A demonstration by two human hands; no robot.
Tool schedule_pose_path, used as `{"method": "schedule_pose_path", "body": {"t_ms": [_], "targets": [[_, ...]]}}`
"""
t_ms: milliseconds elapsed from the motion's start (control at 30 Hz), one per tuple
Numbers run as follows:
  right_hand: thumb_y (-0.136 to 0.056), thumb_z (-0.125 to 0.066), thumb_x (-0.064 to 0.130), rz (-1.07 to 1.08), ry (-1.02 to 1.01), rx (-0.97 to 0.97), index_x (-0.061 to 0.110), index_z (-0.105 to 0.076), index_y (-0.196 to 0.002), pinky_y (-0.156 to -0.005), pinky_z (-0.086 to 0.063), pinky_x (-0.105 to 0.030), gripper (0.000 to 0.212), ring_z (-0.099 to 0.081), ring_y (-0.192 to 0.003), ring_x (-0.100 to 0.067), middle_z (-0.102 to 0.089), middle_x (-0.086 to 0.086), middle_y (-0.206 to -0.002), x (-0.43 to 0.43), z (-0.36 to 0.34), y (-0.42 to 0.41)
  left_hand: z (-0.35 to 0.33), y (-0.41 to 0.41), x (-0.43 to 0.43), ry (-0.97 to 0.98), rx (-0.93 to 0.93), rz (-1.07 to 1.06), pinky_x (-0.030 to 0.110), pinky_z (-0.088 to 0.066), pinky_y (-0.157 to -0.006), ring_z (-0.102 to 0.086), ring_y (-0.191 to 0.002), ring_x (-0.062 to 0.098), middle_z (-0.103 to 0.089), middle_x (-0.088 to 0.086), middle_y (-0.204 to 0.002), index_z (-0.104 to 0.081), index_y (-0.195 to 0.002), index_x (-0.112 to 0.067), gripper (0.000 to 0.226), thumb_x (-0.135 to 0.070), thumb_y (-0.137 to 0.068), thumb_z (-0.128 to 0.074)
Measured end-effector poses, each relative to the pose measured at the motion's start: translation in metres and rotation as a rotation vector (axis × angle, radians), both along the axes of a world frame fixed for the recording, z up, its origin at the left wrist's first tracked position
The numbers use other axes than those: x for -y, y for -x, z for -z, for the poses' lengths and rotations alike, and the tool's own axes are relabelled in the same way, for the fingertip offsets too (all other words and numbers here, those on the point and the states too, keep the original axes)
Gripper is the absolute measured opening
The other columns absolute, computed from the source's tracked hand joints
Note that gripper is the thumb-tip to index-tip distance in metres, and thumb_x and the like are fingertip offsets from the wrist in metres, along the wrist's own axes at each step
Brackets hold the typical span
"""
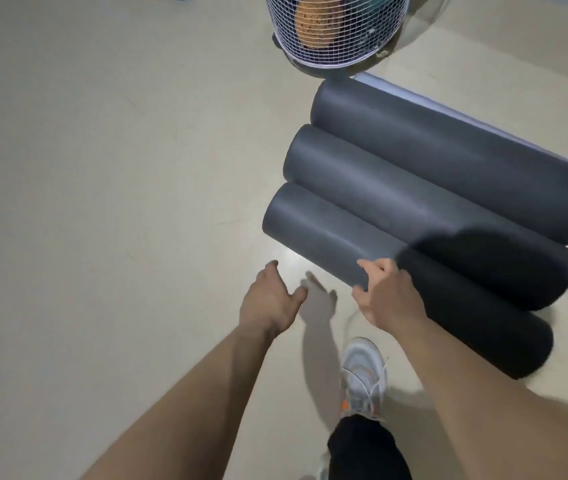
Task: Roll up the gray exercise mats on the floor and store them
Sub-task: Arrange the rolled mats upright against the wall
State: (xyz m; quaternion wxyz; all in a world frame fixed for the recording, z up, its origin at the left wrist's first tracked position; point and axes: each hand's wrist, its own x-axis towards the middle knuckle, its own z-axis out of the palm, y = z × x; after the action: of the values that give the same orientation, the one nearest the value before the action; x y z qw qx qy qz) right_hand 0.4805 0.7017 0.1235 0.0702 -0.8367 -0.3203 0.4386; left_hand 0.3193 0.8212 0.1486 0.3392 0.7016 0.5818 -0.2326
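Three rolled gray exercise mats lie side by side on the floor at the right, running diagonally. The nearest roll (331, 233) has my right hand (384, 294) on its near side, fingers curled over its surface. Behind it lie the middle roll (379, 181) and the far roll (448, 150). My left hand (272, 299) hovers open above the bare floor, left of the nearest roll and apart from it. A dark shadow covers the right ends of the two nearer rolls.
A white wire-mesh basket (334, 36) with an orange item inside stands just beyond the far roll. A pale flat strip (448, 105) shows behind the far roll. My white sneaker (362, 375) is planted on the beige floor (102, 202) below my hands.
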Motion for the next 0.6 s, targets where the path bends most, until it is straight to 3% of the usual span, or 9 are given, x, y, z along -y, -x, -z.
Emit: {"method": "schedule_pose_path", "body": {"t_ms": [100,200,300,400,467,533,600], "targets": [[-0.096,-0.062,0.034,0.004,-0.055,0.086,0.025,-0.042,-0.155,-0.107,-0.041,-0.046,0.064,-0.035,-0.137,-0.036,-0.032,-0.008,-0.16,-0.053,0.034,0.01,0.036,-0.033,-0.054,-0.109,0.045,0.048,0.042,-0.04,-0.106,-0.039,-0.139,0.031,-0.038,0.008,-0.153,-0.023,-0.157,-0.014,0.086,-0.054,-0.094,-0.063],[-0.092,-0.065,0.05,-0.027,-0.07,0.182,0.028,-0.018,-0.163,-0.119,-0.026,-0.045,0.087,-0.019,-0.149,-0.033,-0.012,-0.009,-0.168,-0.091,0.073,0.02,0.078,-0.055,-0.101,-0.172,0.107,-0.036,0.044,-0.034,-0.114,-0.023,-0.148,0.033,-0.023,0.008,-0.163,-0.011,-0.161,-0.015,0.111,-0.062,-0.082,-0.074],[-0.093,-0.063,0.054,-0.029,0.001,0.225,0.025,-0.009,-0.164,-0.123,-0.018,-0.052,0.094,-0.01,-0.155,-0.035,-0.005,-0.011,-0.17,-0.102,0.107,0.031,0.118,-0.062,-0.128,-0.151,0.121,-0.054,0.048,-0.028,-0.121,-0.017,-0.152,0.034,-0.016,0.009,-0.167,-0.001,-0.162,-0.019,0.128,-0.067,-0.072,-0.079],[-0.093,-0.064,0.046,-0.046,-0.007,0.338,0.022,-0.008,-0.165,-0.124,-0.014,-0.055,0.094,-0.007,-0.157,-0.037,-0.005,-0.013,-0.172,-0.093,0.132,0.049,0.148,-0.06,-0.143,-0.066,0.116,0.087,0.049,-0.04,-0.108,-0.036,-0.137,0.039,-0.033,0.01,-0.151,-0.007,-0.158,-0.025,0.123,-0.066,-0.07,-0.082],[-0.092,-0.066,0.039,-0.046,-0.019,0.364,0.022,-0.009,-0.165,-0.125,-0.011,-0.054,0.095,-0.005,-0.158,-0.036,-0.003,-0.011,-0.173,-0.093,0.138,0.055,0.155,-0.061,-0.149,-0.052,0.122,0.075,0.048,-0.042,-0.103,-0.039,-0.132,0.037,-0.036,0.01,-0.144,-0.012,-0.154,-0.025,0.117,-0.063,-0.07,-0.084],[-0.094,-0.063,0.039,0.011,-0.001,0.358,0.024,-0.006,-0.165,-0.126,-0.009,-0.053,0.093,-0.001,-0.159,-0.034,0.0,-0.009,-0.173,-0.091,0.137,0.059,0.155,-0.064,-0.141,-0.139,0.088,0.129,0.048,-0.042,-0.103,-0.039,-0.131,0.038,-0.036,0.012,-0.144,-0.014,-0.154,-0.021,0.112,-0.06,-0.074,-0.083],[-0.096,-0.061,0.042,0.131,0.048,0.336,0.022,-0.003,-0.165,-0.127,-0.008,-0.051,0.092,0.0,-0.159,-0.032,0.001,-0.009,-0.173,-0.086,0.129,0.061,0.151,-0.065,-0.126,-0.3,0.031,0.335,0.049,-0.038,-0.11,-0.035,-0.135,0.043,-0.027,0.017,-0.155,-0.013,-0.158,-0.018,0.1,-0.053,-0.086,-0.073]]}}
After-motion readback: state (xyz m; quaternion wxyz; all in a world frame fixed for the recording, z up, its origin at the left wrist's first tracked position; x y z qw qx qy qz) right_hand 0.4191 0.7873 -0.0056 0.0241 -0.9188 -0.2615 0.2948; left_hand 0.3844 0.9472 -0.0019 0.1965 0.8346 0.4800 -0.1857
